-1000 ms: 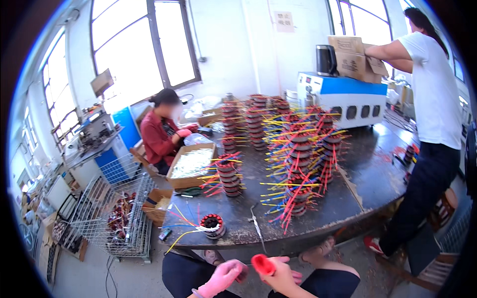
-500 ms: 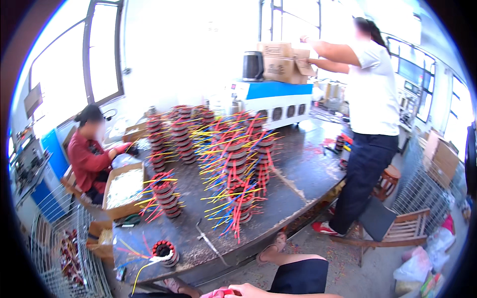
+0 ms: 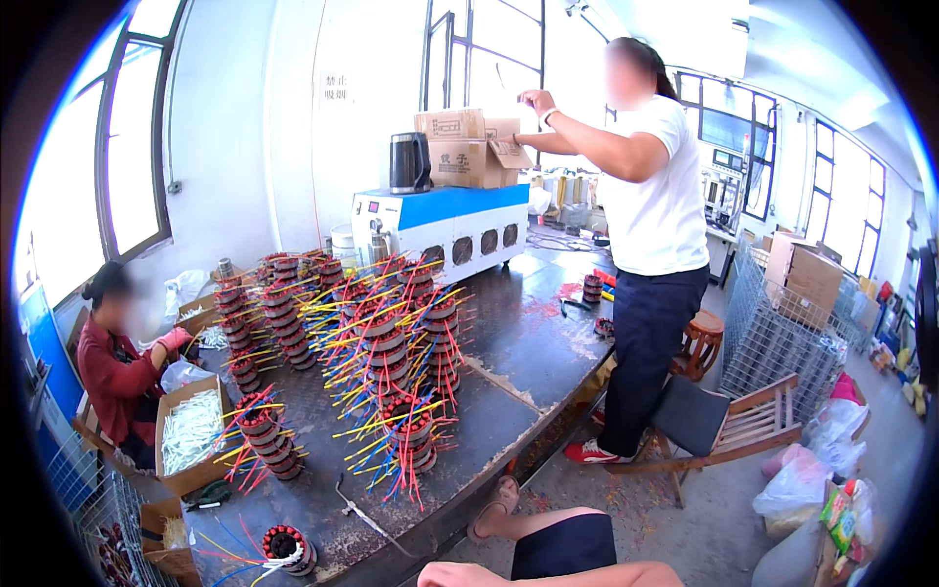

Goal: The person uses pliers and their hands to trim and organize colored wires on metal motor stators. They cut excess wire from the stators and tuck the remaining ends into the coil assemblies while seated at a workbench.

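At the lower edge my right hand (image 3: 458, 575) is partly in view, its forearm reaching in from the right. The picture's edge cuts off its fingers, so what they hold, if anything, is hidden. My left hand is out of view. Nearest on the dark metal table (image 3: 323, 533) stands a single motor stator (image 3: 290, 551), a ring of dark red windings with white, blue, red and yellow leads. Behind it rises a short stack of stators (image 3: 266, 435). Taller stator stacks (image 3: 386, 357) bristle with coloured wires farther back.
A thin corded tool (image 3: 367, 517) lies by the table's front edge. At left, a person in red (image 3: 112, 372) sits near a box of white pieces (image 3: 196, 440). A person in white (image 3: 650, 196) stands at right by cartons (image 3: 460, 161) on a blue-white machine (image 3: 460, 220). A wooden chair (image 3: 734, 421) stands behind.
My view has swung right, so the scene sits farther left. The red at my fingers has gone out of sight. The standing person's raised hand now holds up something thin.
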Demonstrator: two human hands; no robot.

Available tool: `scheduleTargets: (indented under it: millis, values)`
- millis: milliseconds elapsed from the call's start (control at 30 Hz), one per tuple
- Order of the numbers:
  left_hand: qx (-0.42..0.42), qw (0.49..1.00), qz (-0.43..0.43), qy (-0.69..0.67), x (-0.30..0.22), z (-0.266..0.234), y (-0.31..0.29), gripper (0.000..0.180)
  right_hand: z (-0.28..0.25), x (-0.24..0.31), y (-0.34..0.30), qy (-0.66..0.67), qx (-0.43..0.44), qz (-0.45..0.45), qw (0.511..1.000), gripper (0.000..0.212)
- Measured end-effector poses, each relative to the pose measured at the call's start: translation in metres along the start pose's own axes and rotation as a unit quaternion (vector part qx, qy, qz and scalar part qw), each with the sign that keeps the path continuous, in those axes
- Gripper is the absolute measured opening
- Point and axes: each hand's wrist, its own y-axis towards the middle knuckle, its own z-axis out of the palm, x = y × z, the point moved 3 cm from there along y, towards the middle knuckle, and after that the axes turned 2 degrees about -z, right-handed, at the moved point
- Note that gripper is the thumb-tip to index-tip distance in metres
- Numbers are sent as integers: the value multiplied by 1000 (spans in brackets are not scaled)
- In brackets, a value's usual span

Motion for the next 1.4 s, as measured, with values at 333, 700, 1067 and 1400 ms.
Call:
scheduleTargets:
  millis: [333, 700, 1067, 1400]
  values:
    - [146, 985, -56, -67, -64, -6, -25, 31, -179, 27, 121, 28, -257, -64, 964, 18]
    - [130, 989, -16, -71, -54, -15, -30, 30, -332, -33, 245, -143, -385, 130, 903, 90]
    - [104, 991, -21, -76, -55, -22, -48, 30, -293, -36, 240, -126, -411, -45, 902, 36]
    - [84, 995, -36, -49, -35, -28, -42, 38, -145, 25, 71, -235, -292, -47, 926, 15]
